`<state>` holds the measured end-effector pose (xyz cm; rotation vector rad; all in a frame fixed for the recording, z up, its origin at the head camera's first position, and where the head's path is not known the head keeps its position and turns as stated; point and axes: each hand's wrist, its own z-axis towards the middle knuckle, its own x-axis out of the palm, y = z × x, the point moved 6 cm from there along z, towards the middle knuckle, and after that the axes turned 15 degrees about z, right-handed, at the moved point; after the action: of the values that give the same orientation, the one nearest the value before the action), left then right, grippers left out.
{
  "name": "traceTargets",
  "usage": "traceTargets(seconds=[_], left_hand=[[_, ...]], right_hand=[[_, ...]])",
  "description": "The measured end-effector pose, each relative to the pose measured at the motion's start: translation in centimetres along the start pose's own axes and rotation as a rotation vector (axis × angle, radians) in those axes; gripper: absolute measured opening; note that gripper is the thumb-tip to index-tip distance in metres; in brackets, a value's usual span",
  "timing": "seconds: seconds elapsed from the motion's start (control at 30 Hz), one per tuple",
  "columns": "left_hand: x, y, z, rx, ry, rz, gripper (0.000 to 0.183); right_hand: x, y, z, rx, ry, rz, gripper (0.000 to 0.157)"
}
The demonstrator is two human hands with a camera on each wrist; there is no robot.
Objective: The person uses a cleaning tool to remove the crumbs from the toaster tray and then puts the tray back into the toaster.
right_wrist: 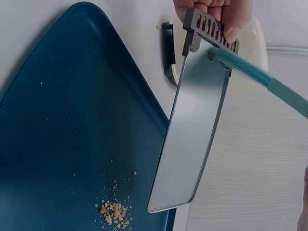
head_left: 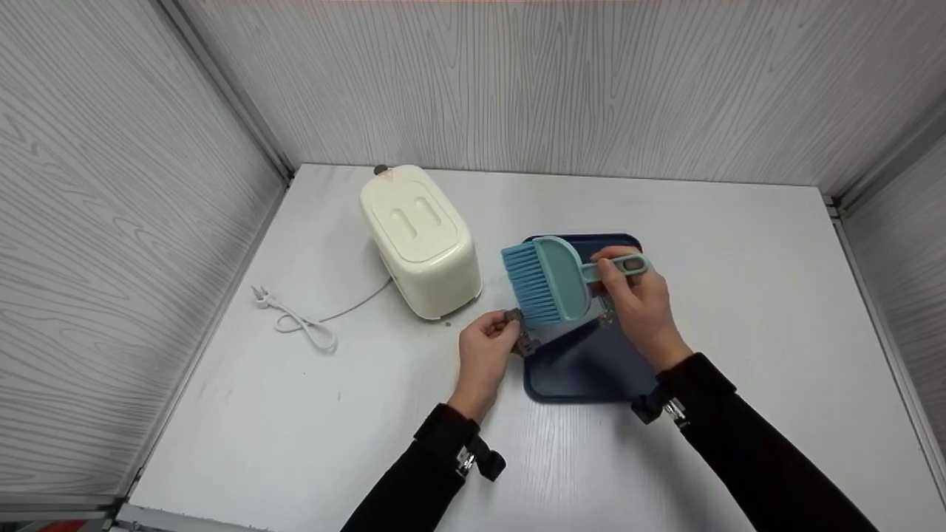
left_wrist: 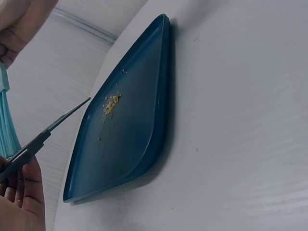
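My left hand [head_left: 484, 355] pinches the grey slotted handle of a toaster's crumb tray [right_wrist: 192, 134], whose flat metal plate tilts down over the dark blue serving tray [head_left: 591, 373]. In my right hand [head_left: 644, 310] is the handle of a light blue hand brush [head_left: 565, 281]. In the right wrist view, the bristles touch the metal plate close to its grey handle. Yellowish crumbs [right_wrist: 114, 211] lie in a small heap on the blue tray, with finer specks scattered around them. From the head, the brush hides much of the metal plate.
A cream toaster [head_left: 421, 236] with its lid on stands left of the blue tray. Its white power cord [head_left: 318, 336] lies bundled farther left, plug on the table. A few specks dot the white tabletop [head_left: 369, 428]. Grey wood-grain panels [head_left: 532, 89] enclose the back and sides.
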<state>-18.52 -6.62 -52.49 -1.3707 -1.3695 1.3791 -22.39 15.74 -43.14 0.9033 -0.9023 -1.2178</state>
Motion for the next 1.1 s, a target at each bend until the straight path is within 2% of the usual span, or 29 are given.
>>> traceTargets(seconds=[0.37,0.67,0.93,1.1], left_hand=[[0.0,0.1,-0.2,-0.009,0.022,-0.014,0.018],[0.0,0.3,-0.1,0.003,0.028,-0.01,0.017],[-0.1,0.2,-0.1,0.022,0.03,0.007,0.018],[-0.1,0.3,0.0,0.021,0.028,0.002,0.018]], right_hand=[[-1.1,-0.9,0.3,-0.01,-0.005,-0.14,0.024],[-3.3,-1.9,0.5,0.044,-0.045,-0.233,0.028],[-4.7,-1.9,0.6,0.055,-0.063,-0.291,0.029],[-5.5,-1.8,0.7,0.033,-0.077,-0.339,0.028]])
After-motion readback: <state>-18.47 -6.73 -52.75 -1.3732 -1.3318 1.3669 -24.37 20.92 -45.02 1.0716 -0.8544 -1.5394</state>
